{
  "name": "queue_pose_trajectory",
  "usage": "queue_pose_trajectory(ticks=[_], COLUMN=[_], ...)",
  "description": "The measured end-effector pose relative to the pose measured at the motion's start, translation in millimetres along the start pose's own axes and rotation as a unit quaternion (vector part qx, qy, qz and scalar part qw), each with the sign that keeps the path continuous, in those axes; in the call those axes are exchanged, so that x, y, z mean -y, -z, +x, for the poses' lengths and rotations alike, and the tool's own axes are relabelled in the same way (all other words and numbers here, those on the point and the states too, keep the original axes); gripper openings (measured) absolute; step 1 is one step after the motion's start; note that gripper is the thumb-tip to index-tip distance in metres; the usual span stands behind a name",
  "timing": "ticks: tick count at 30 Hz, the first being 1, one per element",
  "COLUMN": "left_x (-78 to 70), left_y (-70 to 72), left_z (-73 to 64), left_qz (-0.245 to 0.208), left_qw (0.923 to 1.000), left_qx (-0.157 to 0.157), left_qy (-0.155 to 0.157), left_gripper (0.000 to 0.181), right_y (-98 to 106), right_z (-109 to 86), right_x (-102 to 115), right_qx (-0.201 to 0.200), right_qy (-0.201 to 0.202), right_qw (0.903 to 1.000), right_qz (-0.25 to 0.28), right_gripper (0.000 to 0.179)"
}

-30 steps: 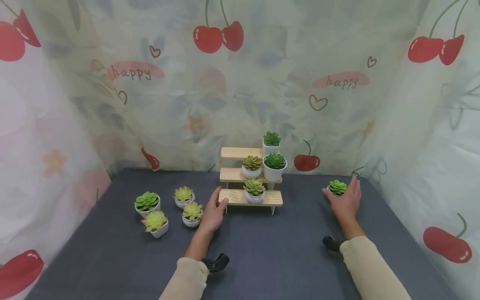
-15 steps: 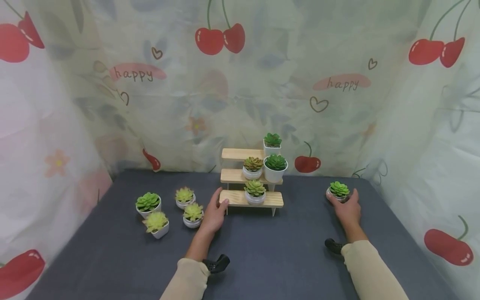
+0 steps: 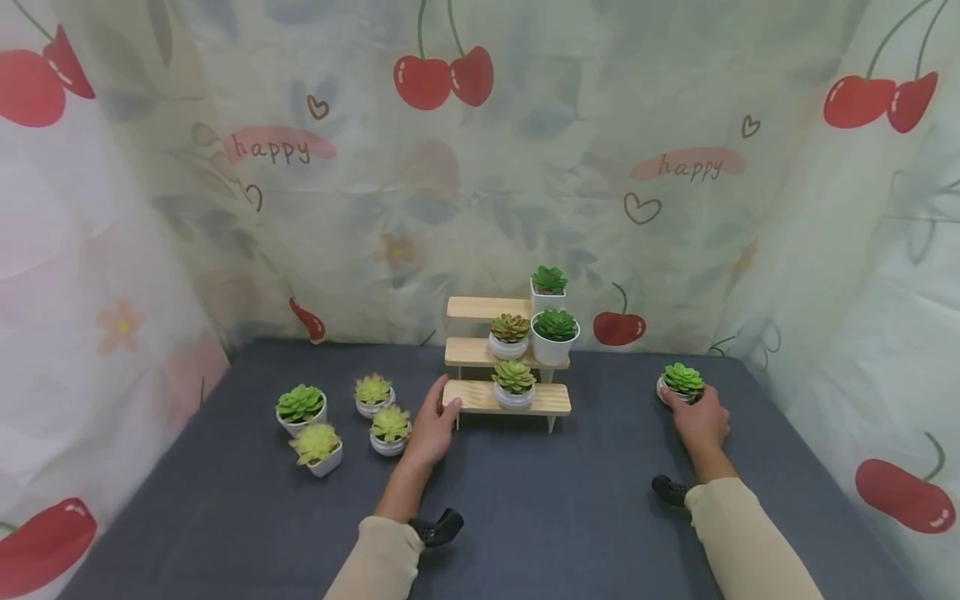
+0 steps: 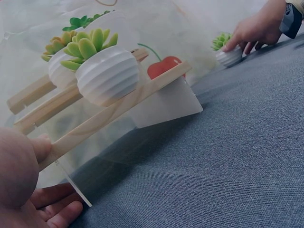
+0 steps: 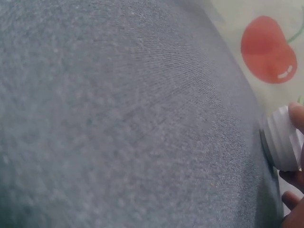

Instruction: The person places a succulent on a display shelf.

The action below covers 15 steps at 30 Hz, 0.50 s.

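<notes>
A three-tier wooden plant stand rises near the middle of the table, bearing several potted succulents. My left hand holds the left end of its lowest step. In the left wrist view the thumb lies on that plank and the other fingers curl below, beside the white leg. On the front step sits a pale green succulent in a ribbed white pot. At the table's right, my right hand grips a bright green potted succulent. Its white pot touches the table in the right wrist view, thumb and fingers around it.
Left of the stand are several more potted succulents: a green one, a yellow-green one, and two smaller pots beside them. A cherry-printed curtain encloses the dark cloth-covered table at back and sides.
My right hand has come down from behind the succulent's right side and closed round its pot. The left hand has stayed on the stand. The head view has shifted slightly.
</notes>
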<state>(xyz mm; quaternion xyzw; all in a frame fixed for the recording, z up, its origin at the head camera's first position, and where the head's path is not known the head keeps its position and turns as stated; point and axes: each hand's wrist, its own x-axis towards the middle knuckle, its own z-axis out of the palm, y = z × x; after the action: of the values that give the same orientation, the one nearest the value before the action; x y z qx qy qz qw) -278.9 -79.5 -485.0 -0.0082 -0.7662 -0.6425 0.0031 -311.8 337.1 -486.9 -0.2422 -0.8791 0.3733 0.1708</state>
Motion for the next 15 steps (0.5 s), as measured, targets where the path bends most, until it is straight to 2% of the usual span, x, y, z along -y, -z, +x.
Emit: queue_pose_trajectory(ticks=[6,15], left_x=[0.0,1.6], left_y=[-0.1,0.9], left_z=[0.5,1.3], left_qz=[-0.002,-0.003], left_qw=[1.0000,1.0000], left_qx=[0.001,0.005], left_qy=[0.004,0.003], left_gripper=[0.056,0.057], right_y=[1.4,3.4], right_z=[0.1,-6.6], right_x=[-1.2,0.5], right_qx=[0.002,0.012], right_qy=[0.004,0.008], right_qw=[0.9999,0.9998], right_qz=[-0.016,-0.012], right_gripper=[0.076,0.077])
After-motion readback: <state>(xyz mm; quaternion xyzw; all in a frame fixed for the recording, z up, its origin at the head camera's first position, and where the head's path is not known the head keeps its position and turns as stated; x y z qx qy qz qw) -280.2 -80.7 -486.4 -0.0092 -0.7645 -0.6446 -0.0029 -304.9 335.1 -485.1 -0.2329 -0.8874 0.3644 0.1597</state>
